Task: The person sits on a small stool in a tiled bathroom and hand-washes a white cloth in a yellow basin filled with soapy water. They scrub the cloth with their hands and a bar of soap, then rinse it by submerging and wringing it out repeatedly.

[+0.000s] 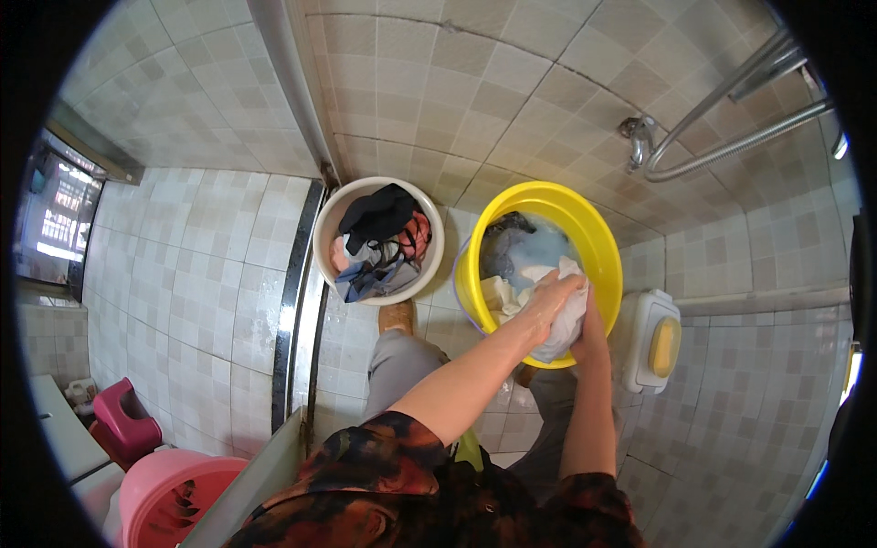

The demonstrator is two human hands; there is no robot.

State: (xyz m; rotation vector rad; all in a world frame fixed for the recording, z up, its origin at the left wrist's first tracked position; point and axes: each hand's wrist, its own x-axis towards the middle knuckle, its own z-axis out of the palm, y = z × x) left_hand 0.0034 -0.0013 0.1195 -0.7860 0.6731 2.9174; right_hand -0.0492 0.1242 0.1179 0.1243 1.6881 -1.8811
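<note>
Both my hands are at the near right side of a yellow plastic bucket (603, 236). My left hand (551, 301) grips a wet, bunched white cloth (567, 325) from the left and over its top. On the cloth's right side, my right hand (590, 335) holds it too, its fingers partly hidden. The bundle is just above the bucket's near rim. Cloudy bluish water (545, 248) fills the bottom of the bucket, with dark fabric (503, 257) soaking at the left. A cream-white cloth (500, 294) lies nearer, against the bucket's left wall.
Left of the bucket stands an off-white basin (438, 257) piled with clothes (377, 212). At right, a yellow soap bar (663, 346) lies on a white plastic container (637, 342). A tap (640, 140) with a metal hose juts from the tiled wall. A raised door track (301, 335) crosses the floor.
</note>
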